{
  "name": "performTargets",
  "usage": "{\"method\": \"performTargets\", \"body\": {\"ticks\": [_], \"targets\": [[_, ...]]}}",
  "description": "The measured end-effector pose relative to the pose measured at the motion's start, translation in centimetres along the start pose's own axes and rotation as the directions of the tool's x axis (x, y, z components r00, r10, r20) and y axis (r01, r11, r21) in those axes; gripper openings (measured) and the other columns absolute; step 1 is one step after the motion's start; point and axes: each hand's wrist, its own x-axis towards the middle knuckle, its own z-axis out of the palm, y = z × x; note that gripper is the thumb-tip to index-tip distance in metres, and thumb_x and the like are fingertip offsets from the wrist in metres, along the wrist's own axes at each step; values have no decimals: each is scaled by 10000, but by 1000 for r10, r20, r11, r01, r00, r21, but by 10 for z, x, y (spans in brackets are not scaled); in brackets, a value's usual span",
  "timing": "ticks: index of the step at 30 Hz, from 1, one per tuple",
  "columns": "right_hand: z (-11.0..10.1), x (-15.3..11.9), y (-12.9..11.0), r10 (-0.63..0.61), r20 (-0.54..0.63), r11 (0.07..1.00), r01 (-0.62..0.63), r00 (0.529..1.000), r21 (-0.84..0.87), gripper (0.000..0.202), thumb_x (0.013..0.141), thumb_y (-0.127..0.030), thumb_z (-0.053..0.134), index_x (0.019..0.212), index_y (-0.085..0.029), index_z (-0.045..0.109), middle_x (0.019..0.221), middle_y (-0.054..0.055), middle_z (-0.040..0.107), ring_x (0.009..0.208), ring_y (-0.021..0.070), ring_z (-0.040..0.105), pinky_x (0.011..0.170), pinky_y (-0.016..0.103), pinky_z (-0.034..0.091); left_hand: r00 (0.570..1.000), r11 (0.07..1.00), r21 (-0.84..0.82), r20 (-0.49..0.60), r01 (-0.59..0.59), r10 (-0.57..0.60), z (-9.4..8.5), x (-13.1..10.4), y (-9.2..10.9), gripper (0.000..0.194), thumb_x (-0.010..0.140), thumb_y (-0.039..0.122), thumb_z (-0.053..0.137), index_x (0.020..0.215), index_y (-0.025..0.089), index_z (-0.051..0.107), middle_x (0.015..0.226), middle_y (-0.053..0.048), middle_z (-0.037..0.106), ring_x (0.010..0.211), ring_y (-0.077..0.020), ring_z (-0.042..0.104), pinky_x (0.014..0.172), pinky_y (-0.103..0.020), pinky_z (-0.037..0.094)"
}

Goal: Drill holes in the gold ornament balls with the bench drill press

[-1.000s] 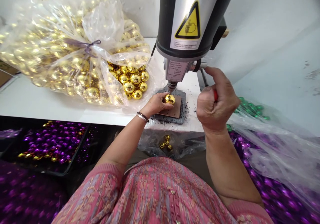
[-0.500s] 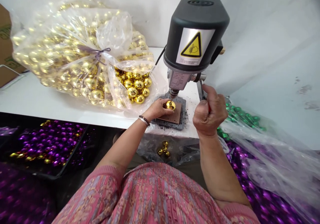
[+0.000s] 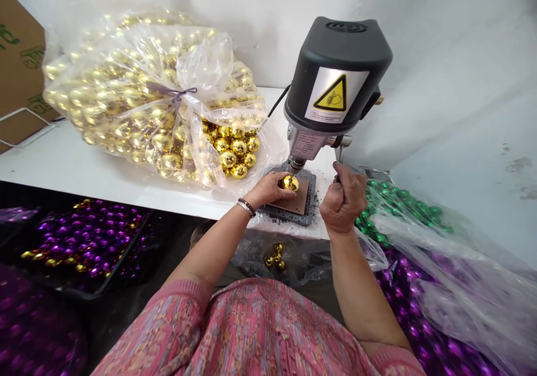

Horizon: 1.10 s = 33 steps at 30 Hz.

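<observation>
1. At the centre of the frame we see the left hand [image 3: 268, 188] pinching one gold ball [image 3: 290, 183] between thumb and fingers, holding it on the brown plate [image 3: 296, 203] directly under the tip of the drill press [image 3: 335, 85].
2. The right hand [image 3: 343, 202], just right of centre, is clenched in a fist around the lever [image 3: 340, 155] that comes down from the side of the drill press.
3. The grey base [image 3: 309, 211] under the plate sits at the front edge of the white table [image 3: 62, 166], with dark grit scattered round it.
4. Left of the ball, filling the upper left of the frame, lies one big clear bag of gold balls [image 3: 138, 96], tied with a ribbon; its open mouth spills balls close to the left hand and crowds that side of the drill press.
5. Below the table edge, at lower centre, a clear bag [image 3: 302, 258] holds about four gold balls.
6. At lower left we count one black tray of purple balls [image 3: 84, 241], with a few gold ones mixed in.
7. To the right, green balls [image 3: 398, 208] and purple balls [image 3: 444, 320] lie under loose clear plastic, too many to count.
8. One cardboard box [image 3: 19, 68] stands at the far upper left.
</observation>
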Motion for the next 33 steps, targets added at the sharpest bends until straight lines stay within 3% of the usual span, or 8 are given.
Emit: {"method": "performTargets", "body": {"ticks": [3, 6, 13, 19, 23, 26, 28, 33], "targets": [[-6, 8, -3, -17, 67, 999, 15, 998, 29, 403, 891, -142, 399, 1203, -178, 651, 884, 46, 725, 701, 126, 599, 722, 285, 507, 999, 997, -72, 31, 25, -23, 0, -3, 2, 349, 683, 353, 752, 968, 157, 707, 825, 8, 677, 767, -160, 582, 702, -255, 459], [-19, 40, -16, 158, 93, 983, -165, 983, 80, 371, 927, -213, 388, 1124, -175, 701, 801, 26, 680, 661, 106, 557, 672, 269, 481, 997, 993, -92, 25, 73, -71, 2, -5, 4, 411, 689, 352, 744, 1052, 165, 696, 875, 9, 695, 800, -165, 604, 733, -262, 473], [-23, 136, -23, 570, 266, 741, -626, 777, 243, 378, 900, -285, 423, 871, -129, 766, 581, -28, 457, 613, 63, 490, 641, 256, 414, 999, 997, -64, -32, 41, -43, -2, -28, 10, 500, 738, 324, 722, 1208, 162, 665, 1018, -29, 715, 927, -199, 637, 821, -288, 490], [-15, 136, -13, 620, 229, 695, -661, 750, 282, 388, 877, -317, 427, 839, -150, 775, 565, -28, 448, 590, 59, 472, 598, 254, 369, 969, 997, -73, 246, -11, 29, -24, -68, 10, 757, 660, 365, 839, 1351, 168, 599, 1126, -76, 722, 830, -176, 659, 753, -284, 523], [-16, 132, -17, 625, 208, 701, -658, 753, 274, 411, 885, -341, 406, 819, -169, 774, 563, -25, 458, 563, 57, 458, 575, 257, 343, 995, 987, 154, -95, 47, -32, -56, -65, 4, 543, 827, 364, 716, 1316, 146, 620, 1165, -126, 705, 870, -194, 665, 805, -322, 538], [-17, 133, -20, 622, 205, 711, -655, 755, 255, 412, 883, -337, 401, 815, -171, 772, 557, -21, 456, 561, 65, 461, 576, 264, 344, 881, 882, 386, -470, 270, -65, -84, -52, -1, 402, 921, 219, 539, 1305, 128, 612, 1276, -182, 636, 1123, -263, 631, 957, -368, 505], [-18, 133, -21, 619, 207, 717, -653, 758, 243, 401, 879, -326, 409, 823, -162, 771, 554, -20, 448, 552, 68, 456, 569, 272, 339, 849, 773, 489, -515, 403, -117, -96, -44, -5, 454, 899, 127, 475, 1340, 146, 582, 1356, -199, 572, 1125, -295, 639, 930, -393, 512], [-20, 131, -23, 587, 212, 744, -624, 781, 239, 403, 893, -316, 404, 845, -149, 768, 564, -17, 452, 569, 73, 458, 583, 280, 349, 903, 607, 672, -364, 424, -228, -104, -37, -14, 619, 846, 41, 424, 1435, 214, 506, 1430, -211, 492, 1006, -318, 687, 801, -425, 537]]}}
